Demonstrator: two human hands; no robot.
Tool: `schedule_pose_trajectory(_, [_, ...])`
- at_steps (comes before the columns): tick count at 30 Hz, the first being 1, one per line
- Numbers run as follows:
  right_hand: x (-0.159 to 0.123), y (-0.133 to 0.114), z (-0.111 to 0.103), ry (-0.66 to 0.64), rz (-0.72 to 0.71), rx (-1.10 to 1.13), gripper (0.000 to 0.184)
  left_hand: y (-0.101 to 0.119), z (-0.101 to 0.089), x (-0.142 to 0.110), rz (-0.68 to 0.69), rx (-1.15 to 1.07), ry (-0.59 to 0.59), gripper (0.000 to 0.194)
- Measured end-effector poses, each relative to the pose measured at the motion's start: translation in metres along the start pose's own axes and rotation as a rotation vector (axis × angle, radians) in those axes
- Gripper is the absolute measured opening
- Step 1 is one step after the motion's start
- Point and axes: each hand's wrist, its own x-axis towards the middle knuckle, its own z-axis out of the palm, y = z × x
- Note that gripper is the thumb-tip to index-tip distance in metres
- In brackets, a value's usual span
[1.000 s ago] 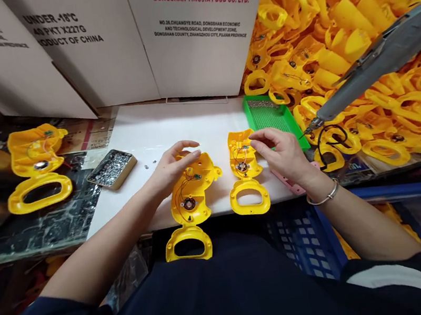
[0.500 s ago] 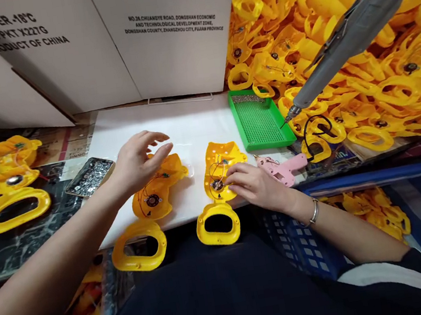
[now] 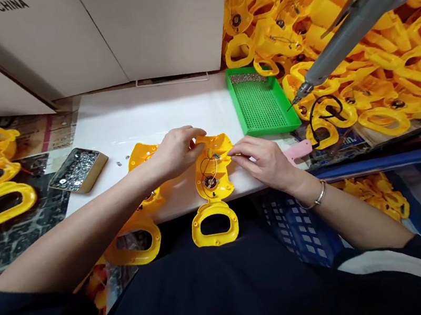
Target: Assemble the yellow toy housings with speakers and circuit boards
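Both hands worked on one yellow shell (image 3: 210, 178) that lay open-side up at the near edge of the white table (image 3: 148, 117), its loop handle hanging over the edge. The left hand (image 3: 176, 151) curled its fingers over the shell's upper left corner and gripped it; the right hand (image 3: 265, 158) pinched the upper right edge between thumb and fingertips. Inside the shell sat a small round speaker and thin wires.

A second yellow shell (image 3: 142, 200) lay just to the left, mostly under the left forearm.

Containers — a shallow metal tin (image 3: 78, 170) stood further left on the table's edge, filled with small silvery screws, a few loose ones beside it. A green tray (image 3: 261, 100) stood behind the right hand, with a thin band of screws along its far wall and the rest of its grid floor bare.

A pink tool (image 3: 298, 150) lay just beyond the right hand. A grey electric screwdriver (image 3: 353, 23) hung over a heap of yellow shells (image 3: 371, 63) at the right. White cartons (image 3: 95, 32) stood behind.
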Motion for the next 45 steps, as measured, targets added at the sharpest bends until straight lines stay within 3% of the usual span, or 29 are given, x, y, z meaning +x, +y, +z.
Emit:
schedule_pose_trajectory(8, [0.016, 0.002, 0.013, -0.071, -0.026, -0.06, 0.022, -0.004, -0.005, -0.005, -0.036, -0.084, 0.016, 0.034])
schedule_pose_trajectory(14, [0.012, -0.015, 0.013, -0.075, -0.104, -0.007, 0.023, -0.006, -0.006, -0.005, -0.024, -0.114, 0.021, 0.037])
schedule_pose_trajectory(19, [0.009, -0.032, 0.022, -0.218, -0.266, -0.088, 0.029, -0.005, -0.007, -0.005, -0.05, -0.125, 0.029, 0.037])
schedule_pose_trajectory(26, [0.007, -0.037, 0.022, -0.44, -0.271, -0.143, 0.027, -0.003, -0.008, -0.005, -0.07, -0.15, 0.015, 0.036])
schedule_pose_trajectory(30, [0.007, -0.033, 0.023, -0.37, -0.251, -0.061, 0.028, -0.004, -0.008, -0.006, -0.063, -0.151, 0.021, 0.036])
schedule_pose_trajectory(33, [0.011, -0.029, 0.025, -0.289, -0.264, -0.132, 0.03, -0.004, -0.007, -0.006, -0.062, -0.141, 0.024, 0.036])
schedule_pose_trajectory(41, [0.026, -0.036, 0.03, -0.336, -0.554, -0.402, 0.034, -0.003, -0.007, -0.005, -0.065, -0.129, 0.016, 0.036])
schedule_pose_trajectory(43, [0.027, -0.036, 0.027, -0.317, -0.545, -0.35, 0.033, -0.003, -0.007, -0.005, -0.062, -0.108, 0.01, 0.036])
schedule_pose_trajectory(45, [0.03, -0.033, 0.021, -0.252, -0.448, -0.221, 0.03, -0.003, -0.007, -0.006, -0.061, -0.1, -0.001, 0.036])
